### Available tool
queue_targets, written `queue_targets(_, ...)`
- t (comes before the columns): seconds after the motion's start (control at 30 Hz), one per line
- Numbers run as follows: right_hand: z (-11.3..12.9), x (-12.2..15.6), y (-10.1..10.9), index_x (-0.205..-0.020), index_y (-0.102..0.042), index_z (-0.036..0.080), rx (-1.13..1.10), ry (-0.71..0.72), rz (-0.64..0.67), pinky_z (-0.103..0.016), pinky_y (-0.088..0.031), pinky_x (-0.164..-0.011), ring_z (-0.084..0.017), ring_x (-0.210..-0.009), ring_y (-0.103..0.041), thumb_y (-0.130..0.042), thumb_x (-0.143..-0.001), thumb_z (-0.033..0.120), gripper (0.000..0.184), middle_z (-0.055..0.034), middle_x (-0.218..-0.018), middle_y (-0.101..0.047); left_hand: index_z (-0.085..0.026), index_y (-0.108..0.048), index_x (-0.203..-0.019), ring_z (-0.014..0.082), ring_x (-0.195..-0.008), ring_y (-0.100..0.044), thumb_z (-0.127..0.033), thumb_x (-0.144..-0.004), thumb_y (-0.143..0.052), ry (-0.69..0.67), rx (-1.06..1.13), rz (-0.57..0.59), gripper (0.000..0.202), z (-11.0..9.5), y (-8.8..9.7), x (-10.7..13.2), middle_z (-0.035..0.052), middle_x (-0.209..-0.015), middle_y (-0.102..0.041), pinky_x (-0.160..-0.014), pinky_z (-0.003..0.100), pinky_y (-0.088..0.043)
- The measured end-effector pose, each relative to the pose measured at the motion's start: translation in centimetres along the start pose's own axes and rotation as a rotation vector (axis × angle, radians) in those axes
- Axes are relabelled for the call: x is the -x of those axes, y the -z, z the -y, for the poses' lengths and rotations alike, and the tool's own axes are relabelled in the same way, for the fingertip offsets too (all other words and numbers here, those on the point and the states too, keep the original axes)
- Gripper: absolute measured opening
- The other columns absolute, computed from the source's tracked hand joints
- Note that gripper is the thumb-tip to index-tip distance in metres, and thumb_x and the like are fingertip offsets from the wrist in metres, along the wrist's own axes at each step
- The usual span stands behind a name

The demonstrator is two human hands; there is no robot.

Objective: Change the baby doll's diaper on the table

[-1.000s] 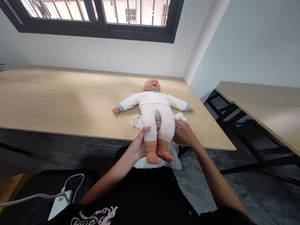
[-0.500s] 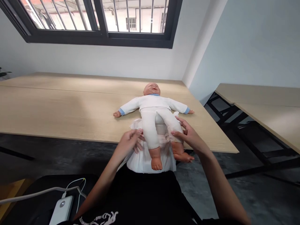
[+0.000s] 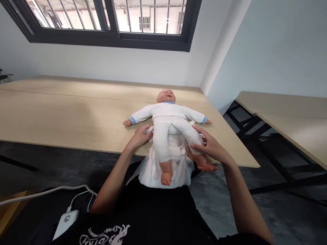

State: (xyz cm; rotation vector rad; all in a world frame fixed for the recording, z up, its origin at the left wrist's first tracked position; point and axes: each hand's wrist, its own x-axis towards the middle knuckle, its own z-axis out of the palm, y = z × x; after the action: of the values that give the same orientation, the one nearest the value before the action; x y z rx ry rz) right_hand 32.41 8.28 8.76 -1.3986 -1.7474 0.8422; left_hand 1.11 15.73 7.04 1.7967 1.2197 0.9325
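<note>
A baby doll in a white suit with blue cuffs lies on its back on the wooden table, arms spread, legs hanging over the near edge. Under its hips lies an open white diaper that drapes over the table edge. My left hand rests at the doll's hip and pinches the diaper's left corner. My right hand lies on the doll's other leg near the ankle, fingers partly curled around it.
A second wooden table with a black frame stands to the right across a gap of grey floor. A white power bank with white cables lies on a black surface at lower left. A barred window runs along the wall behind.
My left hand let go of the doll's legs and moved up left to the diaper's corner. The legs came apart, and my right hand went onto the doll's right-side leg.
</note>
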Motion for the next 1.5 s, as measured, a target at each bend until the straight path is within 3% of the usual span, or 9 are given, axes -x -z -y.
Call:
queue_targets(0.1,-0.3,0.0,0.0,-0.152,-0.044,0.029,-0.025,-0.004,0.001,-0.053,-0.049,-0.112,-0.035,-0.137,-0.051,-0.079,-0.079,0.043,0.082,-0.0086,-0.161,-0.038,-0.021,-0.047,-0.084,0.0127,-0.059,-0.043,-0.035,-0.081,-0.06,0.025,0.252,0.021,0.02,-0.1,0.2,-0.3,-0.003,-0.069,-0.048,-0.054,0.023,-0.034)
queue_targets(0.27,-0.5,0.1,0.3,-0.154,-0.041,0.027,-0.053,-0.015,0.027,-0.048,-0.055,-0.105,-0.035,-0.135,-0.054,-0.078,-0.081,0.047,0.085,-0.0099,-0.16,-0.041,-0.021,-0.047,-0.084,0.0132,-0.062,-0.05,-0.031,-0.072,-0.066,-0.012,0.29,-0.057,0.025,0.0,2.3,-1.2,-0.0036,-0.071,-0.052,-0.06,0.024,-0.04)
queue_targets(0.43,-0.3,0.4,0.3,-0.15,-0.045,0.026,0.035,-0.031,-0.018,-0.052,-0.054,-0.104,-0.035,-0.128,-0.057,-0.076,-0.081,0.051,0.08,-0.0109,-0.158,-0.042,-0.018,-0.055,-0.077,0.0175,-0.076,-0.054,-0.017,-0.068,-0.06,-0.129,-0.076,-0.164,0.01,1.6,5.6,-2.1,0.0002,-0.076,-0.059,-0.073,0.028,-0.042)
queue_targets(0.57,0.9,1.7,-1.1,-0.144,-0.05,0.019,0.302,0.022,-0.219,-0.059,-0.05,-0.105,-0.039,-0.127,-0.056,-0.071,-0.084,0.053,0.073,-0.0172,-0.143,-0.054,-0.018,-0.061,-0.081,0.0249,-0.095,-0.058,-0.011,-0.076,-0.048,-0.206,-0.38,-0.225,0.015,2.4,6.3,-1.5,0.0076,-0.091,-0.066,-0.089,0.035,-0.044)
queue_targets(0.73,3.9,4.7,-5.7,-0.129,-0.059,0.017,0.743,0.311,-0.331,-0.059,-0.046,-0.107,-0.037,-0.129,-0.053,-0.053,-0.1,0.033,0.033,-0.0178,-0.135,-0.058,-0.02,-0.061,-0.086,0.0277,-0.101,-0.058,-0.03,-0.096,-0.049,-0.193,-0.383,-0.349,0.018,-0.2,3.3,3.2,0.0087,-0.096,-0.068,-0.096,0.04,-0.044)
queue_targets(0.87,4.4,6.0,-9.8,-0.117,-0.063,0.015,0.878,0.519,-0.163,-0.051,-0.042,-0.114,-0.03,-0.124,-0.058,-0.048,-0.099,0.016,0.024,-0.0128,-0.125,-0.066,-0.02,-0.058,-0.079,0.0303,-0.102,-0.055,-0.051,-0.096,-0.059,-0.011,-0.506,-0.2,0.035,-3.2,-0.9,8.2,0.0068,-0.093,-0.068,-0.092,0.045,-0.041)
queue_targets(1.0,3.8,6.2,-11.8,-0.121,-0.064,0.013,0.899,0.548,-0.185,-0.053,-0.044,-0.115,-0.031,-0.124,-0.059,-0.046,-0.1,0.015,0.027,-0.0132,-0.128,-0.066,-0.018,-0.057,-0.089,0.0335,-0.106,-0.056,-0.057,-0.088,-0.068,0.079,-0.585,-0.105,0.04,-4.3,-3.6,10.0,0.0097,-0.1,-0.067,-0.095,0.049,-0.04)
queue_targets(1.33,1.6,9.6,-14.9,-0.145,-0.053,0.013,0.919,0.71,-0.129,-0.055,-0.057,-0.105,-0.034,-0.142,-0.048,-0.058,-0.096,0.047,0.06,-0.0161,-0.152,-0.049,-0.02,-0.046,-0.102,0.0245,-0.09,-0.066,-0.048,-0.077,-0.071,0.166,0.139,-0.027,0.045,-2.3,1.1,8.2,0.0056,-0.1,-0.065,-0.079,0.036,-0.052)
queue_targets(1.5,0.5,9.2,-15.1,-0.112,-0.074,0.02,0.971,0.797,-0.336,-0.045,-0.066,-0.09,-0.024,-0.119,-0.068,-0.036,-0.093,0.008,0.044,-0.0062,-0.128,-0.07,-0.019,-0.04,-0.139,0.0261,-0.104,-0.067,-0.045,-0.076,-0.078,0.111,0.216,0.029,0.078,-1.3,1.7,7.9,0.0119,-0.123,-0.062,-0.094,0.041,-0.053)
